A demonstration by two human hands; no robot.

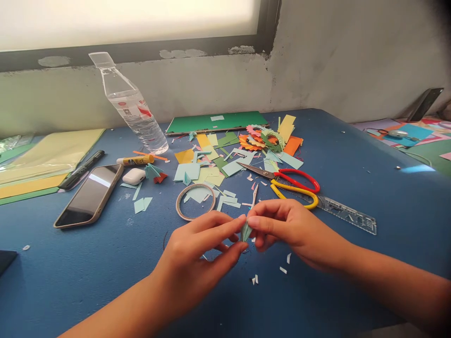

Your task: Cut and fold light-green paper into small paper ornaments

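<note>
Between my two hands is a small folded piece of light blue-green paper (pixel 246 231), pleated and held up over the table. My left hand (pixel 204 249) pinches it from the left with thumb and fingertips. From the right, my right hand (pixel 285 227) grips its upper edge between thumb and fingers. Just beyond my hands lie a roll of tape (pixel 179 206) and scissors (pixel 299 180) with red and yellow handles. A clear ruler (pixel 348 214) lies partly under the scissors. Several tiny white paper bits (pixel 283 270) are scattered below my right hand.
Colored paper scraps (pixel 207 159) spread across the middle, before a green board (pixel 214 122). Further left are a water bottle (pixel 137 115), glue stick (pixel 136 160), white earphone case (pixel 134 176), phone (pixel 89 197), black marker (pixel 81 170) and paper sheets (pixel 49 152). A wall (pixel 327 61) stands behind.
</note>
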